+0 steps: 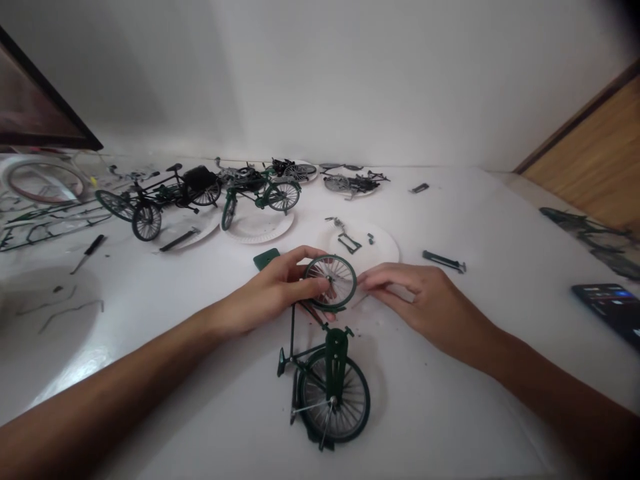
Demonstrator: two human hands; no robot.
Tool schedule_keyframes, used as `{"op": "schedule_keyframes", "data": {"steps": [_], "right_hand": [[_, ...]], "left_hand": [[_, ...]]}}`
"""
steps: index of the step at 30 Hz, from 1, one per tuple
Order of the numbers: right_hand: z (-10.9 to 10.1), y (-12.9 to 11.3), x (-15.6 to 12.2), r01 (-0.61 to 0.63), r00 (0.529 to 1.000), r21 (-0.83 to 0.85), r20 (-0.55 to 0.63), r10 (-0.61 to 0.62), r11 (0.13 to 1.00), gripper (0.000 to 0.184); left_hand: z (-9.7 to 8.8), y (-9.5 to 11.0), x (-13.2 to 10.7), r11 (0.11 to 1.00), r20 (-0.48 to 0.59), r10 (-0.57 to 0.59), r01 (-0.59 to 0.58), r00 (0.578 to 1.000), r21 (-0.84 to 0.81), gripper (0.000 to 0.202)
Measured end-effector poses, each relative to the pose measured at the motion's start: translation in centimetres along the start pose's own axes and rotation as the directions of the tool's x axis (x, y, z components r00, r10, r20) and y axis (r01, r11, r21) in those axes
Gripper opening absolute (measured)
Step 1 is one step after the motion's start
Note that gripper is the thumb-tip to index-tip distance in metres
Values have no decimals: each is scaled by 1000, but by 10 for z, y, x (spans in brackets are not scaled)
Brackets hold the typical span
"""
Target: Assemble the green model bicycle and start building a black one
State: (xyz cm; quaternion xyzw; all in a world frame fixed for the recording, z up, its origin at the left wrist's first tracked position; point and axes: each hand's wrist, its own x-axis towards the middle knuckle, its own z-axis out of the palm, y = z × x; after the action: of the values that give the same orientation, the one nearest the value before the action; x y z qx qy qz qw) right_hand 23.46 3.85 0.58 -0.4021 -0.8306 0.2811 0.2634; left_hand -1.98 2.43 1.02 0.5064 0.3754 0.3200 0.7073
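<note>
A dark green model bicycle (336, 357) is on the white table in front of me, with one wheel nearest me. My left hand (275, 287) is closed on its far wheel (343, 283), with the thumb across the spokes near the hub. Just right of that wheel's rim, my right hand (417, 290) is closed in a pinch. Whatever is between those fingertips is too small to make out. Partly behind my left hand lies a small green flat piece (265, 258).
Paper plates carry bicycle parts, including a green bracket (349, 243). Other model bicycles (260, 193) stand at the back left. A small black-handled screwdriver (89, 252) lies left. Right are a dark green part (444, 261) and a phone (607, 310). A screen (40, 100) overhangs the left.
</note>
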Motion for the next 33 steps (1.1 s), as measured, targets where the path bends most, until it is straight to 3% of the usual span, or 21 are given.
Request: {"op": "schedule_keyframes", "data": {"steps": [4,7,12,17,23,28,33], "right_hand": [[-7,-2,-1,207,974,-127,116,-193,970,13],[-9,-7,-2,311,939,-258,234,-253,915,17],[-3,-16,-7,439,893,-441,308,-327,783,21],[0,-16,-12,343,930,-461,289,-227,819,15],[-6,-12,-10,237,968,-229,132,-211,944,10],[-5,-9,-10,235,972,-213,72,-225,948,7],[-5,-14,-8,157,980,-242,-85,-182,957,7]], "left_hand": [[-3,0,1,998,-18,-6,5,1000,-68,25],[-4,0,1,998,6,-12,12,1000,-56,25],[-5,0,0,998,5,-40,40,999,-55,26],[-3,0,0,996,-23,-38,35,999,-88,23],[11,-2,-5,991,-9,-56,54,998,-121,22],[23,-7,-7,986,-92,-35,20,995,-164,22],[26,-11,-9,979,-170,8,-43,985,-201,28]]}}
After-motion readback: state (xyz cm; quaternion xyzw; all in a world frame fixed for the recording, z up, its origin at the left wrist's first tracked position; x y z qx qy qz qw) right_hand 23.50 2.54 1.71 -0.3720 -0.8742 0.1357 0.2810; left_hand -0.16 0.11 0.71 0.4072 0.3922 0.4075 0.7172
